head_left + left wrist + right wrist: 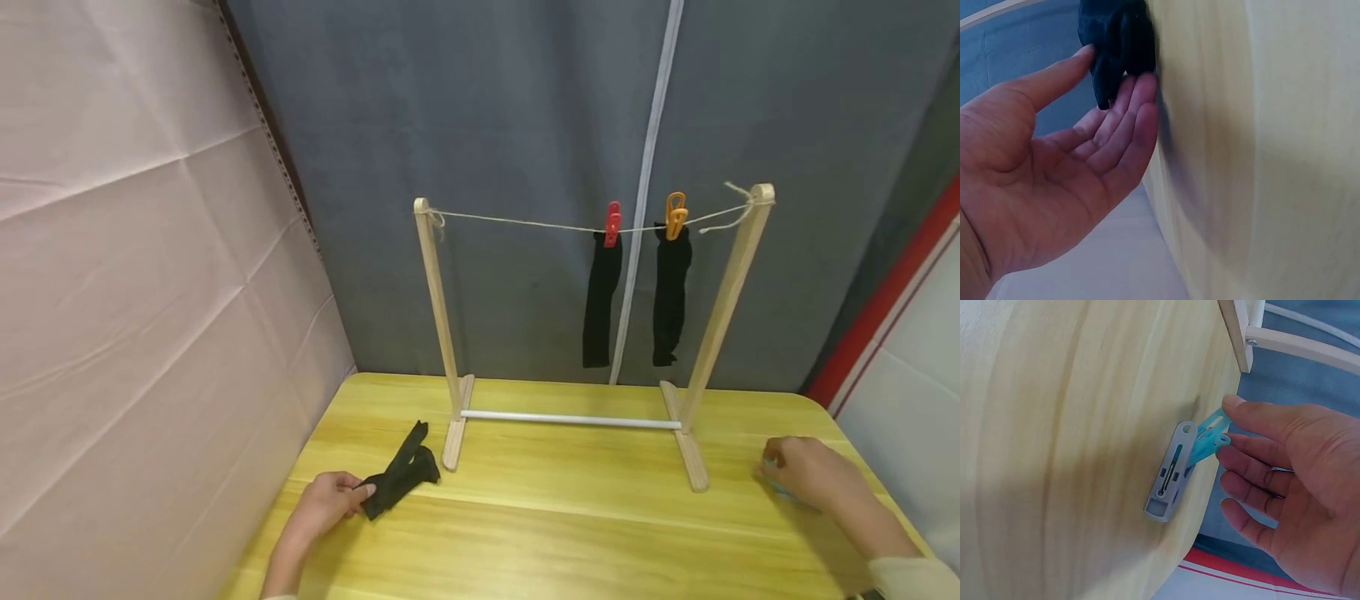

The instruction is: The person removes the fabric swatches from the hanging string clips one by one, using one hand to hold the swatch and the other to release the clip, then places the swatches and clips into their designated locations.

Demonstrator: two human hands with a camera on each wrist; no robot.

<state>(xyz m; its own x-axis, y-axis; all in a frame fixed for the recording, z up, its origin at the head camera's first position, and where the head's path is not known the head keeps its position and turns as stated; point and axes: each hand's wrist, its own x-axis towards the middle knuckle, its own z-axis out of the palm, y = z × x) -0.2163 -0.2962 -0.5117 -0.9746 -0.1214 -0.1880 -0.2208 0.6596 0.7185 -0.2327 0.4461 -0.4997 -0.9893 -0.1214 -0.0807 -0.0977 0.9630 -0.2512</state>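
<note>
"Where's the black cloth (393, 487)?"

"Left of the rack (438, 308), pinched by the left hand (327, 502); the right hand (1297, 469) pinches the teal clip (1205, 445) beside a grey clip (1172, 472)."

"Any advice?"

"I'd keep the cloth pinched near its edge; lift the teal clip clear of the grey one; a yellow wood-grained table (562, 533) lies below, a grey curtain (487, 108) behind."

Black cloth (401, 486), turquoise clip (1205, 447), yellow wood-grained tabletop (555, 533)

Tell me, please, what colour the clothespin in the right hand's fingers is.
The clothespin is turquoise, showing best in the right wrist view.
</note>
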